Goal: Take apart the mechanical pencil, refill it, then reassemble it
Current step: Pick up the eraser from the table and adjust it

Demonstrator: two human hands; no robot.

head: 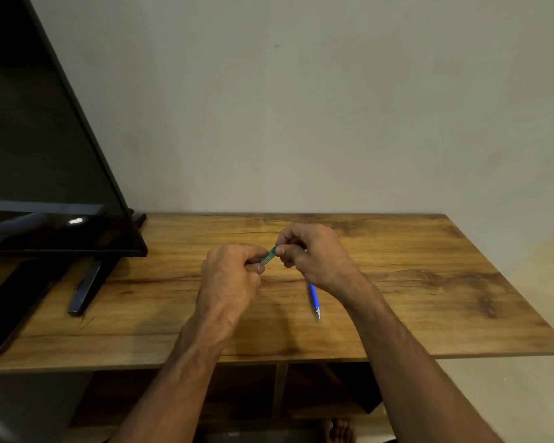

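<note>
Left hand (231,276): fingers are curling in, with thumb and forefinger pinching the near end of the teal piece (268,255).
Right hand (314,254): fingers are bending inward, with the tips of thumb and forefinger pinching the far end of the same teal piece; whether the lower fingers are also holding anything cannot be told.
Teal piece: small and translucent, it is bridging the narrow gap between the two hands and tilting up toward the right hand, above the table (429,282).
Blue mechanical pencil (314,298): it is showing just beneath the heel of the right hand, with its metal tip pointing toward the person; its upper end is hiding behind that hand, so whether it is lying on the wood or hanging from the hand cannot be told.
Television (45,155): it is standing well to the left of the left hand, its dark foot (87,289) resting on the wood.
Phone (13,308): it is lying flat, farther left than the foot.
</note>
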